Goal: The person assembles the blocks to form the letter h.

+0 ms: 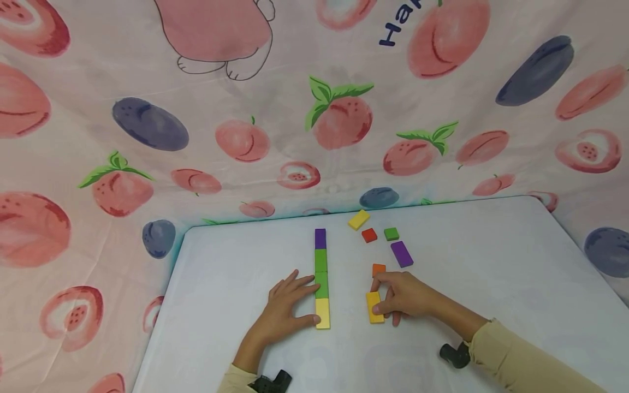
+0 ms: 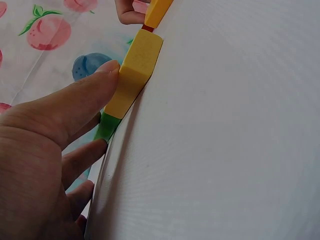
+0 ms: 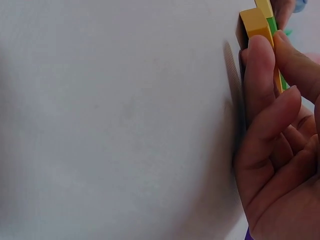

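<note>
A straight row of blocks stands on the white table: a purple block (image 1: 320,238) at the far end, two green blocks (image 1: 321,261), and a yellow block (image 1: 322,314) nearest me. My left hand (image 1: 287,308) rests along the row's left side, fingers fairly straight. Its thumb (image 2: 107,75) touches the yellow block and a fingertip meets the nearer green one. To the right, my right hand (image 1: 410,295) pinches a yellow-orange block (image 1: 372,302) between thumb and fingers. Just beyond it lies an orange block (image 1: 378,269), partly hidden by that hand.
Loose blocks lie toward the back of the white table (image 1: 221,273): a yellow one (image 1: 358,219), a red one (image 1: 369,235), a small green one (image 1: 391,234) and a purple one (image 1: 402,254). A fruit-patterned cloth (image 1: 275,98) hangs behind the table.
</note>
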A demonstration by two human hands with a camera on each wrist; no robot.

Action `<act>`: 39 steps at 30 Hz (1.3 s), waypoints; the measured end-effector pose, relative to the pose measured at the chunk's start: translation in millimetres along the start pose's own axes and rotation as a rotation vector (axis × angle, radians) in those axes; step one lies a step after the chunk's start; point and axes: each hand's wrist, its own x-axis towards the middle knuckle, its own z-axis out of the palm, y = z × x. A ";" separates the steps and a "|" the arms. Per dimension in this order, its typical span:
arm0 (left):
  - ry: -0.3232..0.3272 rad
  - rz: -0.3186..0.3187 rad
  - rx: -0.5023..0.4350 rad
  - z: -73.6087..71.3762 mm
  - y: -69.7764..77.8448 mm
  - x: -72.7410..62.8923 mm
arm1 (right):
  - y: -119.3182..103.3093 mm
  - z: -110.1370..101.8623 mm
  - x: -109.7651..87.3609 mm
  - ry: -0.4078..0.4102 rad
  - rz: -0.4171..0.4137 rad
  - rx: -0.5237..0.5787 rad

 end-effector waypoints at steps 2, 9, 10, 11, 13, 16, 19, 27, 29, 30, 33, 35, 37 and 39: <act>-0.001 -0.004 -0.003 -0.3 0.7 0.1 | -0.3 -0.9 -0.1 -0.003 -0.002 0.003; 0.002 -0.005 -0.003 -0.5 1.7 0.2 | -2.5 -2.1 -0.1 -0.011 -0.008 -0.002; 0.003 -0.003 -0.002 -0.4 1.4 0.2 | -2.8 -1.9 -0.2 -0.012 -0.005 -0.001; 0.003 -0.001 -0.003 -0.3 1.2 0.1 | -2.8 -1.7 -0.1 -0.012 -0.003 -0.001; 0.003 0.002 -0.002 0.1 0.8 0.1 | -2.8 -1.5 0.0 -0.012 0.002 0.002; 0.002 0.001 -0.002 0.5 0.2 0.2 | -2.6 -1.5 0.2 -0.012 0.006 0.004; 0.005 0.002 0.000 0.5 0.1 0.4 | -2.4 -1.8 0.3 -0.013 0.003 0.001; -0.005 -0.008 -0.006 -0.9 2.1 0.4 | -2.9 -4.0 0.7 -0.033 -0.001 -0.010; -0.004 -0.009 -0.006 -0.9 2.1 0.7 | -2.5 -4.5 1.1 -0.039 0.003 -0.011; -0.004 -0.010 -0.008 -0.9 2.3 0.8 | -2.1 -4.7 1.3 -0.040 0.005 -0.011; -0.004 -0.013 0.002 -1.0 2.5 0.9 | -1.0 -5.0 2.1 -0.043 0.011 -0.011; -0.006 -0.014 0.006 -0.9 2.4 0.8 | -0.3 -4.7 2.2 -0.046 0.011 -0.009; -0.007 -0.012 0.008 -0.6 1.9 0.5 | 0.2 -4.6 2.2 -0.048 0.011 -0.007; -0.008 -0.010 0.007 -0.7 1.7 0.5 | 0.3 -4.5 2.2 -0.050 0.010 -0.004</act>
